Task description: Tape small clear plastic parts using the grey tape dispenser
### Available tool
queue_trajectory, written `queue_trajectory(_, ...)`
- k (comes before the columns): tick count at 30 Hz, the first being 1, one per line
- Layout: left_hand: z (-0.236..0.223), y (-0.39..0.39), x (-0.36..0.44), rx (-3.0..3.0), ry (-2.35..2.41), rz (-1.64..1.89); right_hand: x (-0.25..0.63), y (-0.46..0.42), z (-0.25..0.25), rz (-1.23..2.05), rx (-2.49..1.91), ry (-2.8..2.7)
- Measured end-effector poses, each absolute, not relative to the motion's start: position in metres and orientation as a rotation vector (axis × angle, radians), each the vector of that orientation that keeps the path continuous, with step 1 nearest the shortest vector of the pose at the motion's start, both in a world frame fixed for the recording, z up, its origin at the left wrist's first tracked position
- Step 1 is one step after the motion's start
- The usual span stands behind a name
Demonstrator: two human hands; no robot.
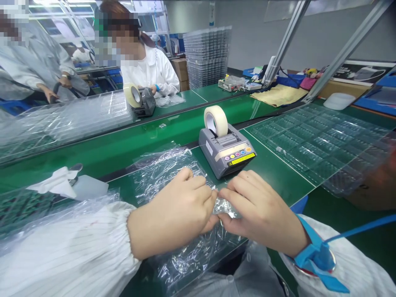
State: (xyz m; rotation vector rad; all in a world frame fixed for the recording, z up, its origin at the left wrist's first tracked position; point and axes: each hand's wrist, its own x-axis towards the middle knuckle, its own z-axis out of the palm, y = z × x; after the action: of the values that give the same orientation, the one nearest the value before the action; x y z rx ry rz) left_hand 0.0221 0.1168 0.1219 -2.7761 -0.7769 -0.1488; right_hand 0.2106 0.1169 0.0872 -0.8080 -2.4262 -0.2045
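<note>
My left hand [182, 204] is closed, with its fingers curled and its thumb at the edge of a small clear plastic packet [222, 206]. Opposite it, my right hand [260, 210] pinches the packet's other side between thumb and fingers. What lies inside the packet is too glary to make out. Under and beyond both hands are crinkled clear plastic bags [194, 262] on the green work surface. Just past my fingertips stands a grey tape dispenser [227, 148] carrying a roll of cream tape [217, 120]. A blue wrist strap [315, 251] circles my right wrist.
Clear moulded trays [321, 140] lie at the right. A green conveyor belt [173, 128] crosses ahead, with a small item [162, 126] on it. Across it, a co-worker [148, 70] sits by another tape dispenser [144, 103]. White paper scraps [62, 181] lie at the left.
</note>
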Motion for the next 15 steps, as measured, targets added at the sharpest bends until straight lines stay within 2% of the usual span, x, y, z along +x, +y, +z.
queue_trajectory(10,0.12,0.154,0.005,-2.896,-0.91,-0.128,0.234,0.134,0.081,0.081,-0.771,-2.306)
queue_trajectory(15,0.097,0.242,-0.055,-2.555,-1.647,0.188,0.241,0.134,0.071,0.2,-0.847,-2.263)
